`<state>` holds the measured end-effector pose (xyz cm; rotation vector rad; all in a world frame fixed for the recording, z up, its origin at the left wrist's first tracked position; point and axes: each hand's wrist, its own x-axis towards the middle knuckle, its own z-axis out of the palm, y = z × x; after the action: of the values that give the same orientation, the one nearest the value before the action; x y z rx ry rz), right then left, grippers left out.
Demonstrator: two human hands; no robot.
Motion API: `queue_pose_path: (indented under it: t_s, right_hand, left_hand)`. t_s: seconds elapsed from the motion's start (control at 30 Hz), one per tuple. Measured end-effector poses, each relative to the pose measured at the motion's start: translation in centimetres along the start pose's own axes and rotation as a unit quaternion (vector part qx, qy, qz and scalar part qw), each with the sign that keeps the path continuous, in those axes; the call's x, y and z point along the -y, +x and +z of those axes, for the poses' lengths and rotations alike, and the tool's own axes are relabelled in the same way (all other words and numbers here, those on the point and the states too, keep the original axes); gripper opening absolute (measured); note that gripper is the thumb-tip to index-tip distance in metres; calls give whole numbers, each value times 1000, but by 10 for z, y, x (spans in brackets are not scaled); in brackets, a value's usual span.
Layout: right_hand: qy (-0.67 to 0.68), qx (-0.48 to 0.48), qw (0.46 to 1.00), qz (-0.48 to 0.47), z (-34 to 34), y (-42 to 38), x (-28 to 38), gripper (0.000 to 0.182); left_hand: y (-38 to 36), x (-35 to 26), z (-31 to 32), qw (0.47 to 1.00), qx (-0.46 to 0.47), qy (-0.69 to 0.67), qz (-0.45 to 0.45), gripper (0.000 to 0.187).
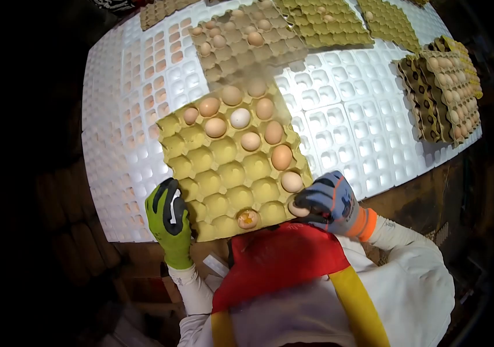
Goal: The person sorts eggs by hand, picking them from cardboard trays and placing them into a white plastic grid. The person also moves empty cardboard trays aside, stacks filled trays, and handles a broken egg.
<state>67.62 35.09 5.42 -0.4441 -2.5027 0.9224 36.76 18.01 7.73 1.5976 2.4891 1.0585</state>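
Observation:
A yellow egg tray lies in front of me, with several eggs along its far rows and right side. A cracked egg with yolk showing sits in its near row. My right hand, in a blue-grey glove with an orange cuff, has its fingers closed around an egg at the tray's near right corner. Beside the tray's left edge, my left hand, in a green and black glove, is curled around a small white object. What kind of thing that is, I cannot make out.
Under the trays is a white, lit table with cupped hollows. Beyond lie a brownish tray with eggs and yellow-green trays. Several egg-filled trays stand tilted on edge at the right. The surroundings are dark.

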Motion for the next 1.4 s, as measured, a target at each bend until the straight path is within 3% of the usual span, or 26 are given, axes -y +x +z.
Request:
queue_pose_path:
  t_s: [0.07,0.1,0.17,0.2,0.33,0.47,0.5,0.57,0.6,0.63,0.7,0.73,0.77,0.8,0.83,0.87,1.03,1.13,1.17,1.23,1.3,1.4]
  right_hand:
    - [181,-26,977,111,3,0,1,37]
    - [277,-52,936,213,9,-10,3,41]
    - [404,-95,882,224,13,-11,-1,52]
    - [415,-69,878,230,10,-13,-2,61]
    - [481,-108,843,217,17,-18,-5,56]
    - [567,-102,743,342,4,-19,-4,48]
    - [517,-104,786,324,3,-19,-11,45]
    - [678,-150,648,314,-7,-9,-28,43]
    - [619,-158,706,307,-16,1,-33,41]
    - [707,-166,625,285,-20,7,-56,39]
    - [459,-146,847,227,-21,19,-93,41]
    - [589,-171,729,305,-33,30,-113,41]
    - [362,-177,902,153,-28,39,-151,37]
    - [80,-255,963,26,-23,48,-188,34]
    - [346,-264,883,174,-35,69,-211,36]
    - [576,-351,679,290,-46,89,-233,39]
    - [189,-476,835,199,-58,186,-399,49]
    - [-76,-425,880,197,-72,197,-394,56]
    - [-131,-438,862,220,-80,193,-381,57]
    - [-110,-546,767,318,-71,176,-399,68]
    - [-63,-541,653,527,-67,161,-397,77]
    - [159,-585,629,487,-52,157,-425,84]
  left_hand:
    - [1,-3,1,1000,2,-3,11,30]
    - [2,-4,3,1000,8,-7,12,31]
    - [4,-8,5,999,22,-19,18,33]
    - [9,-14,6,999,35,-15,37,36]
    - [24,-28,17,993,81,-33,79,36]
    - [54,-46,31,981,124,-18,148,36]
    - [62,-48,35,976,133,-13,174,36]
    - [77,-60,44,969,151,9,198,38]
    - [82,-59,52,964,155,23,216,40]
    - [86,-64,54,959,181,50,212,39]
    - [86,-62,64,951,194,84,224,36]
    - [87,-65,65,953,186,79,224,34]
    - [88,-69,64,954,193,85,211,34]
    - [87,-67,65,956,192,73,208,34]
    - [87,-65,65,959,190,63,203,35]
    - [87,-67,66,959,190,64,201,35]
    - [86,-72,66,961,200,65,180,35]
    - [85,-72,64,961,208,65,170,38]
    - [85,-71,63,961,212,65,167,38]
    - [86,-73,60,962,218,58,156,39]
    - [85,-72,62,963,212,57,153,39]
    - [85,-72,64,963,222,55,143,40]
